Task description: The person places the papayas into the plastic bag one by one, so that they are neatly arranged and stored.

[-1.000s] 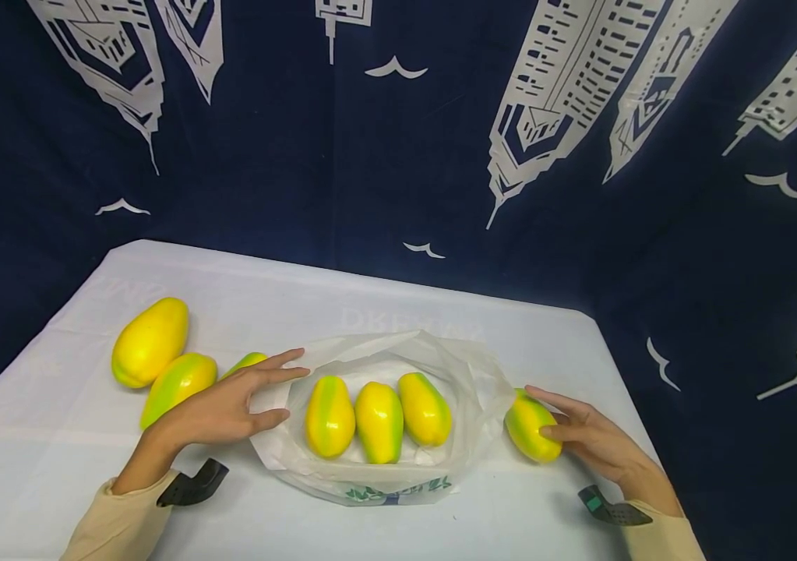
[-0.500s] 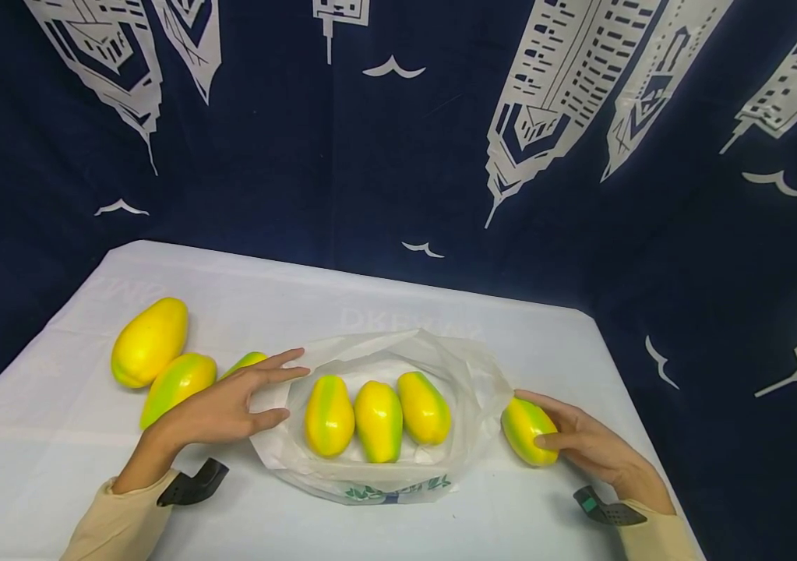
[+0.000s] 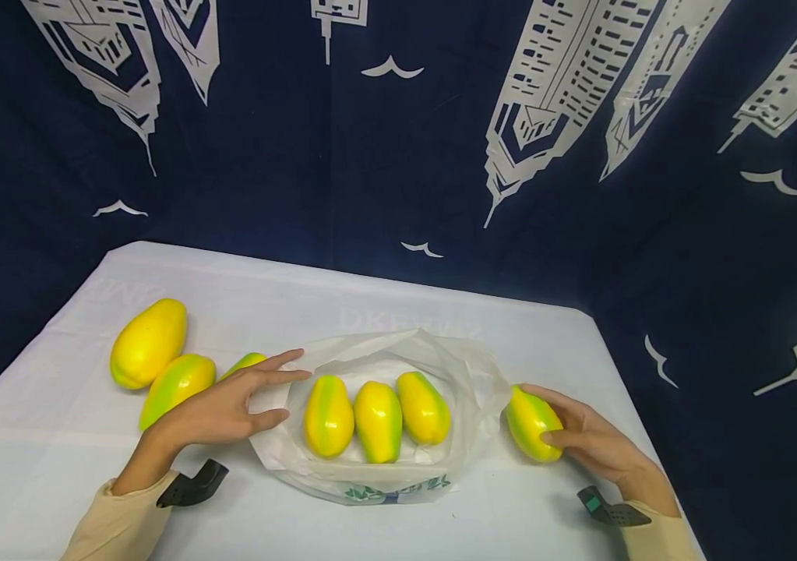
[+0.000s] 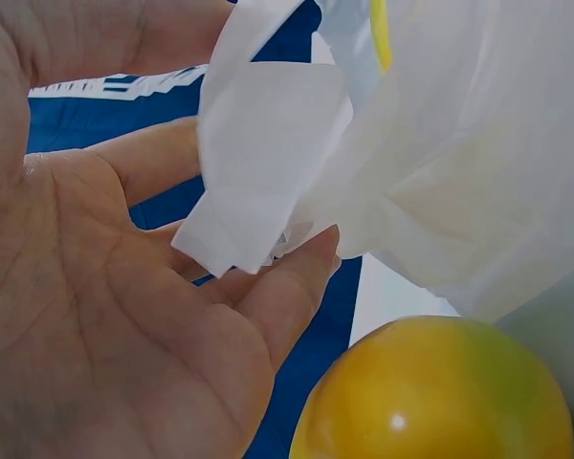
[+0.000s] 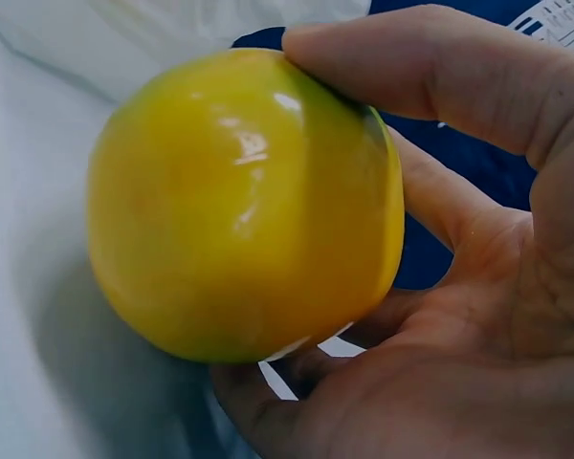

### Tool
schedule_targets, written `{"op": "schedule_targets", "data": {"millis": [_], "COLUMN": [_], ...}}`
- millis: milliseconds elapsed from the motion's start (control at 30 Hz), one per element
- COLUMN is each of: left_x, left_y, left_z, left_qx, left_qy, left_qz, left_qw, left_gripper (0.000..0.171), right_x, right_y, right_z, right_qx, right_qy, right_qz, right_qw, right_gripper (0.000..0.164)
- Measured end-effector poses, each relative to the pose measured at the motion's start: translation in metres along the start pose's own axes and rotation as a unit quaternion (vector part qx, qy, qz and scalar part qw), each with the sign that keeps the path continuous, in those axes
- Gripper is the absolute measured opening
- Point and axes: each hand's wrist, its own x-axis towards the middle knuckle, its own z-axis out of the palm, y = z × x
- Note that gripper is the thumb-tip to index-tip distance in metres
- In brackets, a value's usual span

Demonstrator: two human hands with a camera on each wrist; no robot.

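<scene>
My right hand (image 3: 597,440) grips a yellow-green papaya (image 3: 533,425) just right of the plastic bag, thumb on the near side and fingers on the far side. The right wrist view shows this papaya (image 5: 239,206) close up, with the fingers around it. A white translucent bag (image 3: 384,479) lies with its mouth spread, and three papayas (image 3: 379,421) are inside. At the bag's left rim is my left hand (image 3: 223,405), its fingers spread and nearly straight. In the left wrist view a flap of the bag (image 4: 268,143) hangs by the fingers, partly hiding them.
Two papayas (image 3: 149,343) sit together on the left of the white-covered table (image 3: 286,288). Another papaya (image 3: 247,360) is mostly hidden behind the left hand. A dark blue printed cloth (image 3: 265,171) hangs behind the table.
The right hand and its papaya shift slightly toward the bag, then back to the right. The left hand, the bag and its contents stay in place.
</scene>
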Motion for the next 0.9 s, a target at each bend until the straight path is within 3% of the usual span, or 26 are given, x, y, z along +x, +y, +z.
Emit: {"op": "schedule_targets", "data": {"millis": [400, 700, 900], "left_x": [-0.002, -0.002, -0.002], "left_y": [0.001, 0.002, 0.001], "left_z": [-0.001, -0.002, -0.001], "left_qx": [0.002, 0.004, 0.012], "left_qy": [0.004, 0.007, 0.015], "left_qz": [-0.010, -0.005, 0.001], "left_qw": [0.9999, 1.0000, 0.9998], "left_gripper": [0.058, 0.061, 0.063], "right_x": [-0.008, -0.010, -0.010], "right_y": [-0.032, -0.058, -0.073], "right_z": [-0.001, 0.010, 0.014], "right_qx": [-0.035, -0.151, -0.169], "right_qy": [0.014, 0.102, 0.131], "right_qz": [-0.094, -0.053, -0.040], "right_qw": [0.995, 0.982, 0.976], "right_gripper": [0.073, 0.077, 0.078]}}
